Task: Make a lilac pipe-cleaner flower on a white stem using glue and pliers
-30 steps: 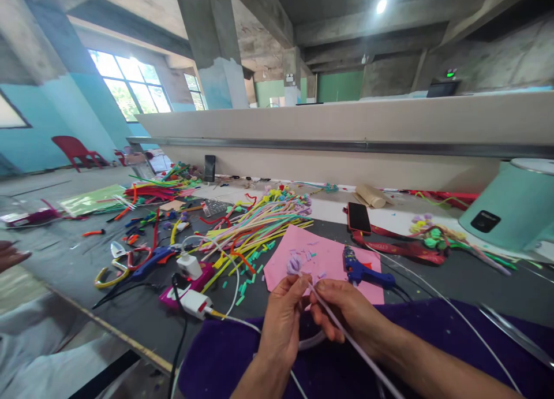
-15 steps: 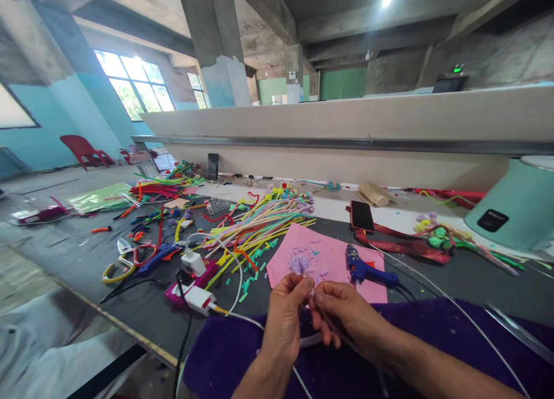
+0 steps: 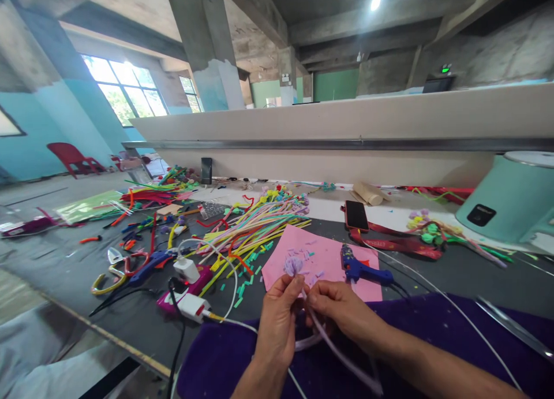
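My left hand pinches the base of a fluffy lilac tuft between thumb and forefinger. Beside it, my right hand is closed on a pale lilac strip, which hangs down over the dark purple cloth. The fingertips of both hands are close together. Beneath the tuft lies a pink sheet with small lilac clippings on it. A blue glue gun rests on the sheet's right side.
Left of the hands are a magenta power strip with white plugs, cables and pliers. Colourful stems lie beyond. A phone, red lanyard and teal appliance stand or lie to the right. Metal tweezers rest at right.
The lilac strip now shows clearly, hanging from my right hand. My hands have moved slightly apart, and the whole view has shifted a little.
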A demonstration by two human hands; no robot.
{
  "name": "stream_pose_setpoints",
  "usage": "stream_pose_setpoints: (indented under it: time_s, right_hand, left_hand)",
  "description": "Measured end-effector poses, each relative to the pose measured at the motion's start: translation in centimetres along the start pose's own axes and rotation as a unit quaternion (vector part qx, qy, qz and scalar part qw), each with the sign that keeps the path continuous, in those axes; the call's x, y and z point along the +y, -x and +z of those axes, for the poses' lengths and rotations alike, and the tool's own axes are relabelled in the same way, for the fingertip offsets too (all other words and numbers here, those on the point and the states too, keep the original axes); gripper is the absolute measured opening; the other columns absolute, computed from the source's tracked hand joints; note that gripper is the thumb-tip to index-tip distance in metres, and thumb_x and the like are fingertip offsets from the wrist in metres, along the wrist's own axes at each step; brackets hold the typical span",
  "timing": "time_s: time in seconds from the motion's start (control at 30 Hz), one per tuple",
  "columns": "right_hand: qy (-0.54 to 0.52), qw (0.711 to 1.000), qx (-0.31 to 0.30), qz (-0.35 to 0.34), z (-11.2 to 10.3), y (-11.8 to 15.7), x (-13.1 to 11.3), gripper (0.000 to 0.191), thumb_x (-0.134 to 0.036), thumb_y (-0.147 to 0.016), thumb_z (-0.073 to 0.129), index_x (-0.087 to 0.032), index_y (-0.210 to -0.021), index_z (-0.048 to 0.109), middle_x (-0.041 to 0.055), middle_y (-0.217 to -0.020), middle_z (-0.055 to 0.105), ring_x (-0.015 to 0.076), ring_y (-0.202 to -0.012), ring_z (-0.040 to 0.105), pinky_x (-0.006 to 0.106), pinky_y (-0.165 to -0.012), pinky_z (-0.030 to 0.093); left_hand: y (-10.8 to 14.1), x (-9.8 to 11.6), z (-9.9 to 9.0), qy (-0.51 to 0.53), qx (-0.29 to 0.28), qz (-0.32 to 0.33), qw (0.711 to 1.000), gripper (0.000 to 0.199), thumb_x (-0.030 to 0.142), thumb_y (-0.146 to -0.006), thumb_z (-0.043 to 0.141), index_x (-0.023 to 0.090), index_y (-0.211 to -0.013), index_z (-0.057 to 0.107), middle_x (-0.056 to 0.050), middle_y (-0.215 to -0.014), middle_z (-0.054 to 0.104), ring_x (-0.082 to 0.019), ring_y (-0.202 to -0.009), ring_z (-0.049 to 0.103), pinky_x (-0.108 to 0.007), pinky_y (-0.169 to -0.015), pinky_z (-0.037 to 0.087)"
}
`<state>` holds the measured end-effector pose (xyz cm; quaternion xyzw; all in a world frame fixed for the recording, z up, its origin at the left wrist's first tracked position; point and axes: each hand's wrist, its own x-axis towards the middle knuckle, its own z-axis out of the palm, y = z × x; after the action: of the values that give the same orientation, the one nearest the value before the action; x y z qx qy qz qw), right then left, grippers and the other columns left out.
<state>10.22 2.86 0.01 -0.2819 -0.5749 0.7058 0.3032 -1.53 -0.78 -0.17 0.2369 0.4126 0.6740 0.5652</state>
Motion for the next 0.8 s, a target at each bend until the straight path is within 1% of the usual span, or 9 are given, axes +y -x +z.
stream_pose_setpoints:
  time_s: [0.07, 0.1, 0.17, 0.27, 0.37, 0.57, 0.8]
  right_hand:
    - [0.060, 0.995, 0.045, -0.067, -0.8, 0.0, -1.0, 0.027, -0.036, -0.078, 0.057, -0.013, -0.064, 0.055, -0.0019, -0.058, 0.056, 0.0066, -0.050, 0.050, 0.017, -0.047, 0.037]
    - [0.078, 0.990, 0.065, -0.094, -1.2, 0.0, -1.5, 0.024, -0.034, -0.077, 0.059, -0.013, -0.066, 0.057, -0.0018, -0.060, 0.056, 0.0072, -0.052, 0.051, 0.018, -0.048, 0.037]
    - [0.085, 0.984, 0.097, -0.122, -2.0, 0.1, -2.5, 0.018, -0.031, -0.076, 0.059, -0.014, -0.071, 0.060, -0.0019, -0.063, 0.057, 0.0076, -0.051, 0.051, 0.017, -0.045, 0.036]
    - [0.071, 0.983, 0.110, -0.128, -2.4, 0.4, -3.4, 0.014, -0.028, -0.075, 0.061, -0.015, -0.074, 0.062, -0.0027, -0.062, 0.056, 0.0063, -0.047, 0.049, 0.016, -0.040, 0.033]
    - [0.061, 0.984, 0.113, -0.123, -2.0, 0.5, -3.7, 0.012, -0.025, -0.073, 0.062, -0.014, -0.071, 0.063, -0.0037, -0.059, 0.054, 0.0051, -0.045, 0.048, 0.015, -0.039, 0.033]
    - [0.047, 0.987, 0.105, -0.111, -1.6, 0.6, -3.5, 0.013, -0.025, -0.074, 0.061, -0.013, -0.068, 0.060, -0.0047, -0.057, 0.053, 0.0039, -0.043, 0.047, 0.014, -0.039, 0.034]
    - [0.027, 0.988, 0.101, -0.115, -1.7, 0.6, -3.2, 0.016, -0.027, -0.076, 0.059, -0.013, -0.067, 0.058, -0.0044, -0.057, 0.053, 0.0037, -0.043, 0.047, 0.014, -0.039, 0.035]
  left_hand:
    - [0.1, 0.0, -0.2, -0.017, 0.004, 0.014, 1.000, 0.014, 0.024, -0.071, 0.065, 0.015, -0.064, 0.057, 0.003, -0.058, 0.057, -0.007, -0.053, 0.050, -0.019, -0.054, 0.040]
    - [0.1, -0.1, -0.2, -0.032, 0.005, 0.024, 0.999, 0.014, 0.023, -0.070, 0.066, 0.015, -0.063, 0.058, 0.003, -0.058, 0.058, -0.007, -0.056, 0.050, -0.018, -0.057, 0.040]
    - [0.3, -0.2, -0.3, -0.069, 0.003, 0.046, 0.997, 0.012, 0.022, -0.068, 0.067, 0.015, -0.063, 0.059, 0.003, -0.060, 0.058, -0.007, -0.059, 0.050, -0.018, -0.060, 0.039]
    - [0.6, -0.2, -0.1, -0.109, 0.004, 0.074, 0.991, 0.011, 0.021, -0.065, 0.070, 0.015, -0.065, 0.061, 0.004, -0.060, 0.058, -0.008, -0.060, 0.049, -0.018, -0.061, 0.038]
    - [0.8, -0.2, 0.1, -0.134, 0.014, 0.091, 0.987, 0.011, 0.022, -0.064, 0.071, 0.016, -0.065, 0.061, 0.004, -0.059, 0.056, -0.008, -0.059, 0.047, -0.019, -0.060, 0.037]
    - [0.6, -0.4, -0.4, -0.191, -0.003, 0.107, 0.976, 0.013, 0.025, -0.066, 0.069, 0.017, -0.064, 0.060, 0.005, -0.059, 0.053, -0.009, -0.058, 0.045, -0.019, -0.058, 0.035]
    - [0.4, -0.6, -0.7, -0.249, -0.004, 0.125, 0.960, 0.017, 0.028, -0.066, 0.068, 0.017, -0.061, 0.057, 0.005, -0.057, 0.051, -0.009, -0.056, 0.043, -0.019, -0.056, 0.034]
